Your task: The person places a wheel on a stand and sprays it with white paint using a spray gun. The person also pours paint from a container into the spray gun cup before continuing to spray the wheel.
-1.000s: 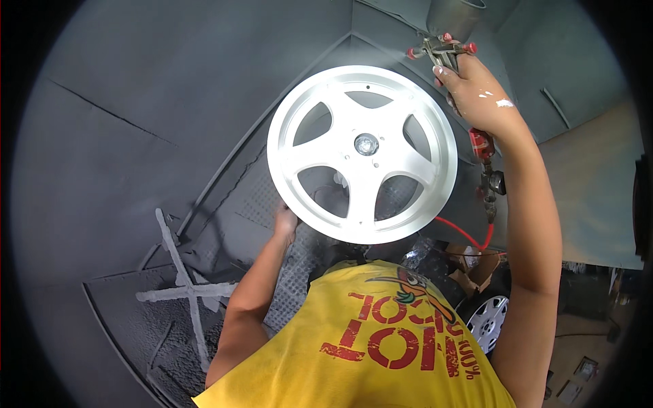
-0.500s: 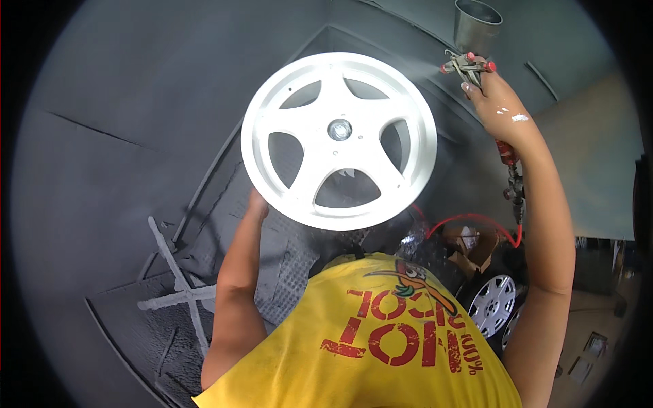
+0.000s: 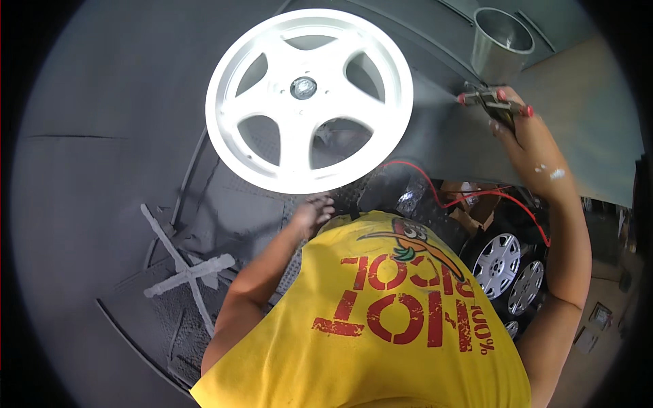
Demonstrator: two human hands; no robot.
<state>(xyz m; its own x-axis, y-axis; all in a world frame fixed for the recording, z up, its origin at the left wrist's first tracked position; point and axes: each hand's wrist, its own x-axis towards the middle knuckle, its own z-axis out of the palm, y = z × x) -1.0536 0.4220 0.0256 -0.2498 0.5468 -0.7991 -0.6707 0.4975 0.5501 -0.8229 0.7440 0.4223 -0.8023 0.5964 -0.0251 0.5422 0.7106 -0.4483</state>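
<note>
The spray gun [image 3: 491, 100] is clamped in the right hand [image 3: 527, 139], nozzle aimed left at the white wheel [image 3: 309, 100]; the left hand [image 3: 309, 212], fingers loosely apart, is held empty just below the wheel.

Paint-spray workshop: grey overspray-coated booth walls [image 3: 102, 136], white five-spoke alloy wheel [image 3: 309, 98] on stand, metal-cup spray gun [image 3: 493, 68], stacked silver wheels [image 3: 510, 272].

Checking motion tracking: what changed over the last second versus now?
The right hand with the spray gun drew out to the right, away from the white wheel, and now sprays a faint mist at its rim. The left hand dropped below the wheel's lower edge. Unchanged: right hand still grips the gun, the red hose trails down, and spare wheels sit lower right.
</note>
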